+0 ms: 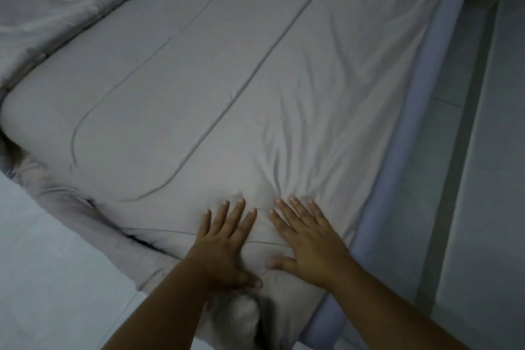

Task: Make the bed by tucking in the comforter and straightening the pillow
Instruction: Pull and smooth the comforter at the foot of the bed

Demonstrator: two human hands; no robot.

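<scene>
Covering the bed, the comforter (227, 79) lies mostly flat, wrinkled near its right edge. Left hand (224, 244) and right hand (306, 239) rest side by side, fingers spread, palms pressed on it, gripping nothing. Pillow (48, 23) upper left. Blue mattress (397, 150) edge exposed right; floor (488, 179) beyond.

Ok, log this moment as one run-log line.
step: smoothing comforter | left hand: flat, open | right hand: flat, open | wrinkles near right hand | pillow: top left, untouched
</scene>
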